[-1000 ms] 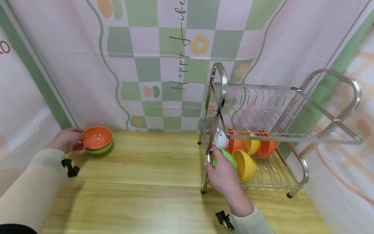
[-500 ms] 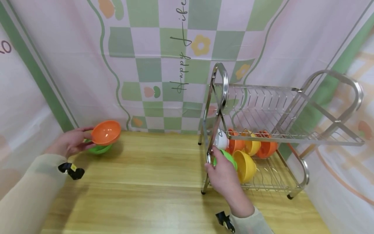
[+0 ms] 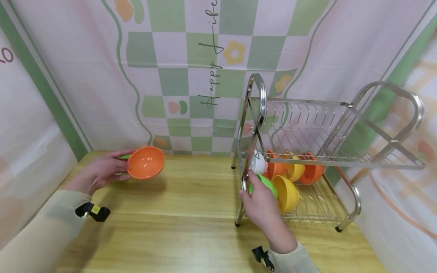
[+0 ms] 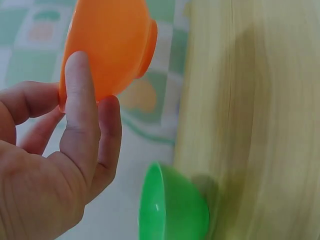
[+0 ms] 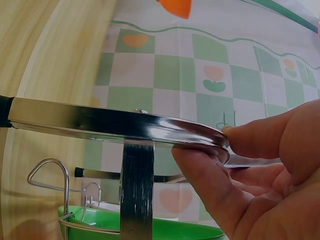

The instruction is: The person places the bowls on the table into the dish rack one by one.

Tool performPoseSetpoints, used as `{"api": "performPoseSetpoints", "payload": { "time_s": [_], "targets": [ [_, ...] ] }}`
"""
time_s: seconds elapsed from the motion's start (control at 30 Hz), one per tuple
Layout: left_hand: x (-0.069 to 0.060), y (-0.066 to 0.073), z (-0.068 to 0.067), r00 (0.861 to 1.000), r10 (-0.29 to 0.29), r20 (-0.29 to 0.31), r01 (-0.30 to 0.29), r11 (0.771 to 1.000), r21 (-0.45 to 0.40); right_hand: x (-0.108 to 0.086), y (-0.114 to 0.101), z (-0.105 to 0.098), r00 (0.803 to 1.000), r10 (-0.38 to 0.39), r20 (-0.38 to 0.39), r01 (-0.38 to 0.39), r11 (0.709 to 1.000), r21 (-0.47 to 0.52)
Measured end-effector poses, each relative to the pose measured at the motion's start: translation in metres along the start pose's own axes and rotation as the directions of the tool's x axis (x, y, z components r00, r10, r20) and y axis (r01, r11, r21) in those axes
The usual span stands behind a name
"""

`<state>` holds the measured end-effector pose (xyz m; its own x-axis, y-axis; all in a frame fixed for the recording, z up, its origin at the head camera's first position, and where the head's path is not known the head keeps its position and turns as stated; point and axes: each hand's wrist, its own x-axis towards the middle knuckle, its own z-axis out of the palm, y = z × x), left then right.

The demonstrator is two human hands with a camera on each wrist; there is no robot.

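My left hand (image 3: 108,169) pinches the rim of an orange bowl (image 3: 146,163), which hangs tilted above the table. In the left wrist view the fingers lie along the orange bowl's (image 4: 110,45) outer wall. Behind that hand a green bowl (image 4: 175,207) stands on the table, mostly hidden in the head view. At the right, my right hand (image 3: 261,204) grips the near left post of a metal dish rack (image 3: 261,110). The right wrist view shows thumb and fingers around the rack's tube (image 5: 190,135). Just inside the post leans another green bowl (image 3: 268,184).
On the rack's lower tier sit a yellow bowl (image 3: 286,193), a white bowl (image 3: 258,163) and several orange and yellow ones behind. The upper tier (image 3: 307,129) has wire slots. A patterned cloth (image 3: 201,87) hangs at the table's (image 3: 177,235) back edge.
My left hand has lifted the orange bowl off the green bowl and carried it rightward. The green bowl stays behind on the table. My right hand keeps its grip on the rack.
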<state>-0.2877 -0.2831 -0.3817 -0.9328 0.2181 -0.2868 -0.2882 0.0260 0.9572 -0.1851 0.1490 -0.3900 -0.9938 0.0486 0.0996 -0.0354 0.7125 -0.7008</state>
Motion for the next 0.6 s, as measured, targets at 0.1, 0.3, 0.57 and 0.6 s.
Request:
{"api": "performPoseSetpoints", "payload": {
  "time_s": [0.1,0.3,0.57,0.6],
  "targets": [
    [-0.005,0.002,0.017,0.999,0.02,0.036,-0.02,1.0,0.009,0.0,0.0,0.0,1.0,0.0,0.0,0.0,1.0,0.001],
    [-0.016,-0.001,0.05,0.993,0.044,0.111,-0.043,0.999,-0.008,-0.001,-0.001,0.0,1.0,0.003,0.006,-0.003,1.0,0.003],
    [-0.024,-0.014,0.085,0.989,0.042,0.14,-0.038,0.999,-0.029,-0.001,0.0,0.0,1.0,-0.007,-0.004,0.007,1.0,-0.025],
    [-0.025,-0.016,0.088,0.989,0.041,0.145,-0.037,0.999,-0.03,-0.001,0.001,-0.001,1.0,-0.006,-0.003,0.006,1.0,-0.022]
  ]
}}
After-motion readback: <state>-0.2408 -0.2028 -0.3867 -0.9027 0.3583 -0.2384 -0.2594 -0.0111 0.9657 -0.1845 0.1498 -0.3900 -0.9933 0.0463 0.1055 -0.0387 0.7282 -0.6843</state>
